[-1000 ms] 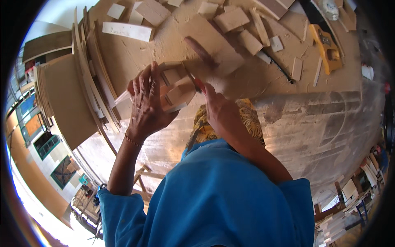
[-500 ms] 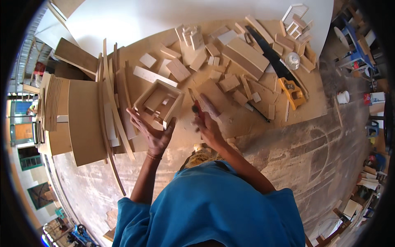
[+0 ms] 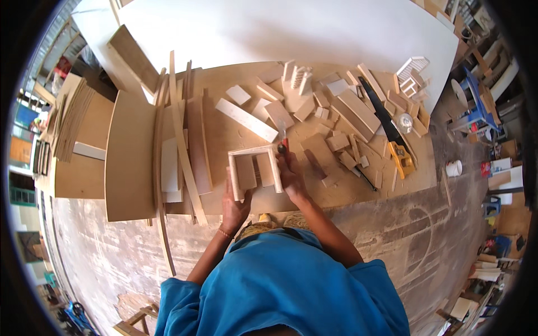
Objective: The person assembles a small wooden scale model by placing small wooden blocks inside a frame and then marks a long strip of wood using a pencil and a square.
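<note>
Left hand [image 3: 235,208] grips wooden box [image 3: 245,171]; right hand [image 3: 290,176], closed round red-handled knife [image 3: 284,144], has now come to the box's side. Knife points away, seemingly idle.

scuffed, stained floor [image 3: 386,238]; white panel [image 3: 224,33] beyond wooden table [image 3: 350,189]

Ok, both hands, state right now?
Left hand: holding the pale, rectangular wooden box at its lower left.
Right hand: closed around a red-handled, metal-bladed tool, beside the box.
</note>
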Demonstrator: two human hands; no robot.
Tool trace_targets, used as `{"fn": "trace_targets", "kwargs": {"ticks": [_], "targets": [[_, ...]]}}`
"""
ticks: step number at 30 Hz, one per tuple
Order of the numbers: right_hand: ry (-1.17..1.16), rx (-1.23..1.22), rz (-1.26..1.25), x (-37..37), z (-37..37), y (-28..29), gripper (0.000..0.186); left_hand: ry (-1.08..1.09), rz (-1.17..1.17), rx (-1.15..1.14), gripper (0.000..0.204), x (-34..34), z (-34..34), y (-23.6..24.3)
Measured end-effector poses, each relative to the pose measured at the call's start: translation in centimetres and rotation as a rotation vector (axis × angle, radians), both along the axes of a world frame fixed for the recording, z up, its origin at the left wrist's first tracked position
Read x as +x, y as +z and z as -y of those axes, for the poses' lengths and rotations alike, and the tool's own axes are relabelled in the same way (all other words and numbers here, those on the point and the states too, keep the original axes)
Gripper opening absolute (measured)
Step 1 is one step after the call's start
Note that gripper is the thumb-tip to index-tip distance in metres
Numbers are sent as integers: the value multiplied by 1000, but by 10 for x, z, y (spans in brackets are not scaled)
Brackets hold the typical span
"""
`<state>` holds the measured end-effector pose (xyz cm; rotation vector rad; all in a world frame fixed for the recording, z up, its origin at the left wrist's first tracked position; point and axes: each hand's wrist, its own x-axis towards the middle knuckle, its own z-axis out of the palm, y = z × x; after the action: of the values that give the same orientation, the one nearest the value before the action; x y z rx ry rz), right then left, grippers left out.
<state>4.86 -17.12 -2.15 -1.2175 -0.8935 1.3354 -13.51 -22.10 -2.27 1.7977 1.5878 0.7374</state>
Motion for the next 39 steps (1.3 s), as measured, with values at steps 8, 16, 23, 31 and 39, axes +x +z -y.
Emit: {"fn": "trace_targets", "kwargs": {"ticks": [8,16,23,31,39], "targets": [[-52,258,-208,-40,-32,36,55,200,55,314,66,-1,-42,40],[69,233,26,-54,-69,23,30,350,59,370,70,-25,-98,21],[1,26,204,-56,-44,8,35,426,137,220,69,-33,-112,23],[87,-41,1119,-21,-6,-42,40,419,-461,282,77,-56,-80,38],[25,-47,1600,-69,16,31,40,704,-184,111,51,-117,-52,10]]}}
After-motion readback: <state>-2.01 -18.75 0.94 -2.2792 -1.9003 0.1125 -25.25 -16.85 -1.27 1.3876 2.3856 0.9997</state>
